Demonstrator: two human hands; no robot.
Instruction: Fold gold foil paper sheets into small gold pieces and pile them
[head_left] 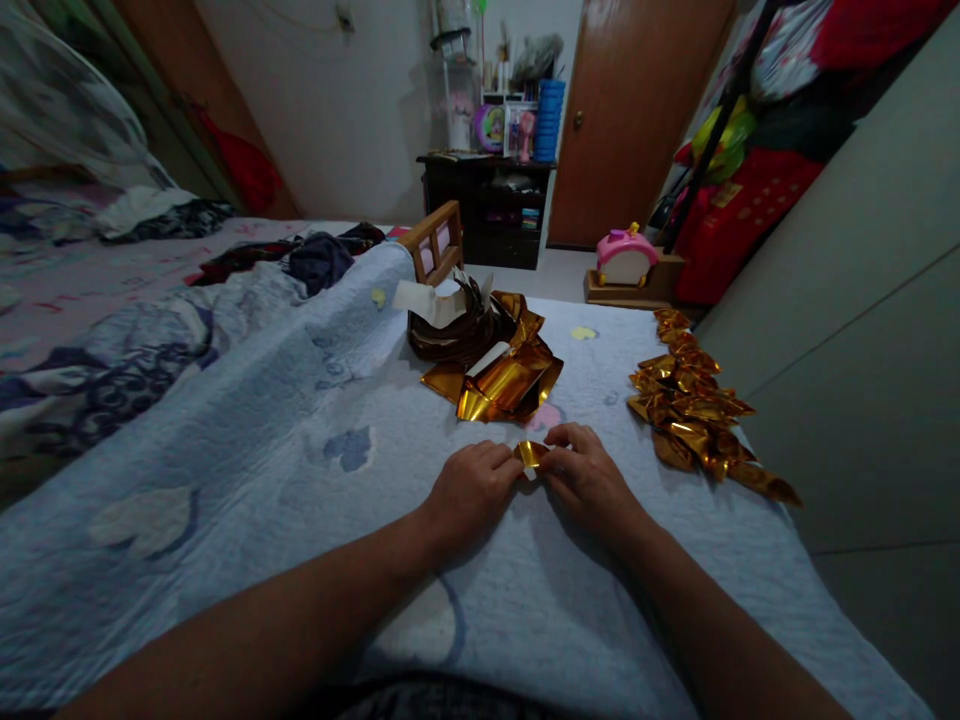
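Both my hands rest on a light blue quilt (315, 470) and pinch one small piece of gold foil paper (531, 455) between them. My left hand (472, 490) grips its left side with curled fingers. My right hand (589, 475) holds its right side, fingers closed over it. Just beyond the hands lies a pile of flat gold foil sheets (499, 385), partly under a dark round stack with a white paper (450, 320) on it.
A row of folded gold foil pieces (694, 405) runs along the quilt's right edge by a grey wall. Crumpled clothes (315, 255) lie at the far left. A pink toy (626, 255), a dark cabinet (487, 200) and a brown door stand beyond the bed.
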